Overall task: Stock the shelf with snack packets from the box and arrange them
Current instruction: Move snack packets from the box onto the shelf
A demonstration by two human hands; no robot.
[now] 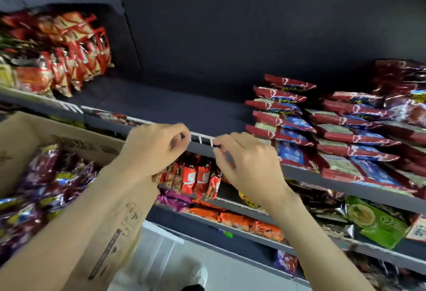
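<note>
Head view: both hands pinch shelf rail; packets right.

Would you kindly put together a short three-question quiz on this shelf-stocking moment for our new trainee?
1. True or false: both hands hold snack packets.
2. Where is the bare stretch of shelf? A) between the upright red packets and the flat stacks B) right of the stacks
3. What does the cardboard box hold?

Key: 1. False: left hand and right hand pinch the white wire rail. 2. A. 3. Purple packets.
</note>
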